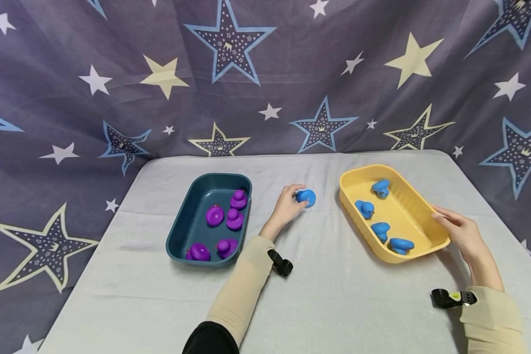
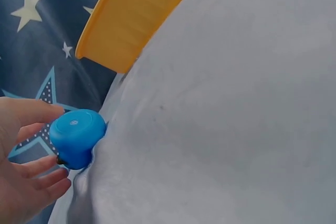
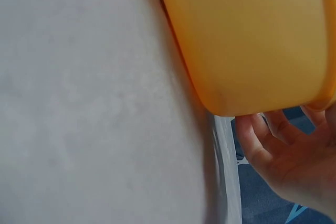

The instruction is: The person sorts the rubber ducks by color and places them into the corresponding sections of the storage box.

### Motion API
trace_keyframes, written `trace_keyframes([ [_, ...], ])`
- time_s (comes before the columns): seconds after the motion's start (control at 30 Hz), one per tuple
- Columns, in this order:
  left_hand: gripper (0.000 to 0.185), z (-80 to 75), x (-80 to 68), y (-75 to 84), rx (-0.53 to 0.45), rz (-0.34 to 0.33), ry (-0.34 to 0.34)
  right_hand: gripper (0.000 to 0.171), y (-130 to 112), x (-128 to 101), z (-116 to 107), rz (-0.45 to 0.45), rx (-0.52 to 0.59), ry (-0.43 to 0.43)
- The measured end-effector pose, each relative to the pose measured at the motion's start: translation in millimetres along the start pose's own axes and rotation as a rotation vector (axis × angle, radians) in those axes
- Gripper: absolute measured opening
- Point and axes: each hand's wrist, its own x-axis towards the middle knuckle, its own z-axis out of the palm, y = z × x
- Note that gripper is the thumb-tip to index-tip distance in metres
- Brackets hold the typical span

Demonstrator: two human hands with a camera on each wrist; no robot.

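My left hand (image 1: 293, 198) pinches a small blue rubber duck (image 1: 307, 197) on the grey cloth between the two trays. In the left wrist view the thumb sits over the blue duck (image 2: 76, 136) and the fingers (image 2: 44, 179) curl beneath it. My right hand (image 1: 447, 223) holds the right rim of the yellow tray (image 1: 425, 206). In the right wrist view its fingers (image 3: 270, 137) lie against the outer wall of the yellow tray (image 3: 247, 40). Several blue ducks (image 1: 365, 209) lie inside this tray.
A dark teal tray (image 1: 203, 189) at the left holds several purple ducks (image 1: 234, 220). The grey tablecloth (image 1: 336, 295) covers the table. A star-patterned curtain (image 1: 265, 73) hangs behind and at both sides. Black wrist straps (image 1: 280, 263) sit on both sleeves.
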Motion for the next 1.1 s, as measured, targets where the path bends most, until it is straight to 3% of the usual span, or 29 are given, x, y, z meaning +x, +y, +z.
trace_keyframes([
  [0.4,0.047,3.8,2.8,-5.8,-0.001,0.037,-0.047,0.053,3.4,2.4,-1.7,-0.003,0.009,0.005],
  [0.63,0.048,5.1,2.7,-6.5,0.018,0.019,-0.08,0.046,-12.2,-6.5,0.4,-0.008,0.014,-0.006],
  [1.1,0.051,6.9,6.7,-7.1,0.092,0.026,-0.102,0.051,3.2,1.4,-0.3,-0.02,0.043,0.0],
])
